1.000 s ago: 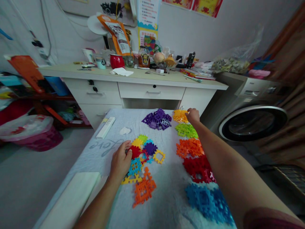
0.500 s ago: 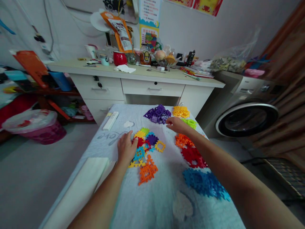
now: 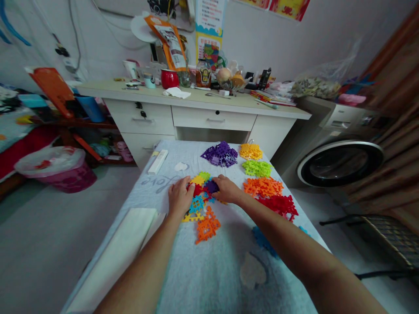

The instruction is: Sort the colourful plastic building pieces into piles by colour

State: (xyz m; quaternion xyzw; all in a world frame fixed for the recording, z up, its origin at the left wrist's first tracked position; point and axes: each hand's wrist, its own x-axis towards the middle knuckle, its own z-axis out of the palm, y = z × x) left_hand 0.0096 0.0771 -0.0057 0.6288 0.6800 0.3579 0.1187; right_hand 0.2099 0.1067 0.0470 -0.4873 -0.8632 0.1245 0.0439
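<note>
A mixed heap of small coloured plastic tiles [image 3: 200, 204] lies in the middle of a table covered with a pale blue cloth [image 3: 209, 270]. My left hand [image 3: 179, 197] rests flat on the heap's left side, fingers open over red and blue tiles. My right hand [image 3: 227, 190] lies on the heap's right side, fingertips on a purple tile [image 3: 211, 186], fingers loosely stretched. An orange tile cluster [image 3: 207, 226] sits nearest me. To the right lie sorted piles: purple [image 3: 220, 155], yellow [image 3: 250, 151], green [image 3: 257, 168], orange [image 3: 263, 186], red [image 3: 278, 205], and blue [image 3: 262, 240], partly hidden by my forearm.
A small white box [image 3: 158, 162] and a long white box [image 3: 118, 253] lie along the table's left edge. Beyond stands a cluttered desk with drawers [image 3: 212, 117]. A washing machine [image 3: 340, 163] is at right, a pink bin [image 3: 55, 172] at left.
My right hand came back from the yellow pile at the far right to the mixed heap in the middle. My left hand stayed on the heap. The camera shifted slightly.
</note>
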